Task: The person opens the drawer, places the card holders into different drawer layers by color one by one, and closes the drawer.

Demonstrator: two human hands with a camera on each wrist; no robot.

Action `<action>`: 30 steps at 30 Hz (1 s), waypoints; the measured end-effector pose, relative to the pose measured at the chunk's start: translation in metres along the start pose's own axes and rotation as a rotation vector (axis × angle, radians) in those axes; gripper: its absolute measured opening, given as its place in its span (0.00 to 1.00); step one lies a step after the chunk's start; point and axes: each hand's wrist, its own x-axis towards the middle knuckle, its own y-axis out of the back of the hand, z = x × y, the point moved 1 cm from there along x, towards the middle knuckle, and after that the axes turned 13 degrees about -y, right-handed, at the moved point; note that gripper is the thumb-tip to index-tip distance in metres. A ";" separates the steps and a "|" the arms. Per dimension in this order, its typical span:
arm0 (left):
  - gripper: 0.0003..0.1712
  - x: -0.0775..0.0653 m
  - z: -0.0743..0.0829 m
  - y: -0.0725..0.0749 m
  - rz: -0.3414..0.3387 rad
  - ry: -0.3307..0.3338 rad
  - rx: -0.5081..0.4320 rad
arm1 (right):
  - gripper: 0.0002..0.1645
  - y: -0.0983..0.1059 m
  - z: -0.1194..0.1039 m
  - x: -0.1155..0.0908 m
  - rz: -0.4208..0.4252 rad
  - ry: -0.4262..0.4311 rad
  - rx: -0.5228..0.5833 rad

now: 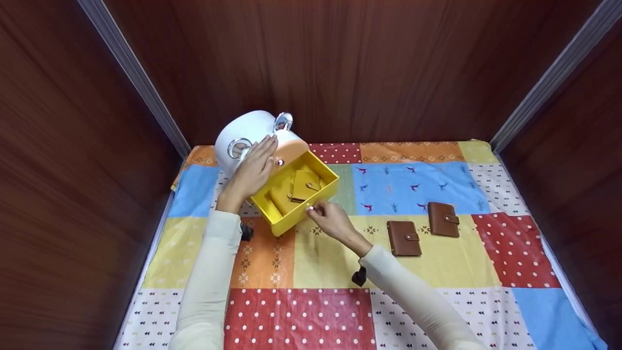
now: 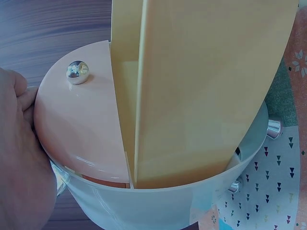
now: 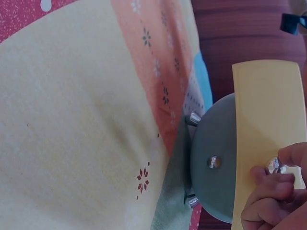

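A rounded white cabinet (image 1: 248, 124) stands at the back left with its yellow drawer (image 1: 291, 221) pulled out. The left hand (image 1: 252, 167) rests on top of the cabinet, its fingers straight. At the drawer's front, the right hand (image 1: 331, 219) pinches a small silver knob (image 3: 273, 165) between thumb and fingers. Inside the drawer lie a yellow snap-strap wallet (image 1: 303, 180) and another yellow item (image 1: 279, 200), partly covered. Above the drawer is a peach panel (image 2: 72, 120) with its own silver knob (image 2: 77, 72).
Two brown snap-strap wallets (image 1: 404, 238) lie to the right on the patchwork cloth (image 1: 301, 311). Dark wood panels (image 1: 330, 73) enclose the back and sides. The cabinet has silver feet (image 3: 193, 119) and a shiny ring-shaped part (image 1: 283, 121) on top.
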 end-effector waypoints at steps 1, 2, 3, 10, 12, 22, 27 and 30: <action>0.32 0.000 0.000 0.000 -0.002 0.002 0.001 | 0.16 0.000 0.000 0.000 0.002 0.001 -0.002; 0.32 0.000 0.000 0.000 -0.002 0.002 0.000 | 0.16 0.000 0.000 0.000 0.003 0.000 -0.002; 0.32 -0.001 0.000 0.000 -0.002 0.003 0.000 | 0.16 0.000 0.000 0.000 0.005 0.000 -0.003; 0.32 0.000 0.001 0.000 -0.006 0.004 0.002 | 0.20 0.000 -0.001 0.001 0.010 0.007 -0.015; 0.32 0.000 0.001 0.000 -0.008 0.005 0.003 | 0.21 -0.001 -0.001 0.001 0.012 0.011 -0.015; 0.32 0.000 0.000 0.000 -0.014 -0.001 0.007 | 0.22 0.000 -0.002 0.002 0.011 0.016 0.004; 0.32 0.000 0.000 0.000 -0.013 -0.002 0.007 | 0.22 -0.001 -0.005 0.003 0.012 0.026 0.001; 0.33 0.000 0.001 0.000 -0.013 0.001 0.005 | 0.20 -0.003 -0.007 0.005 0.011 0.030 -0.011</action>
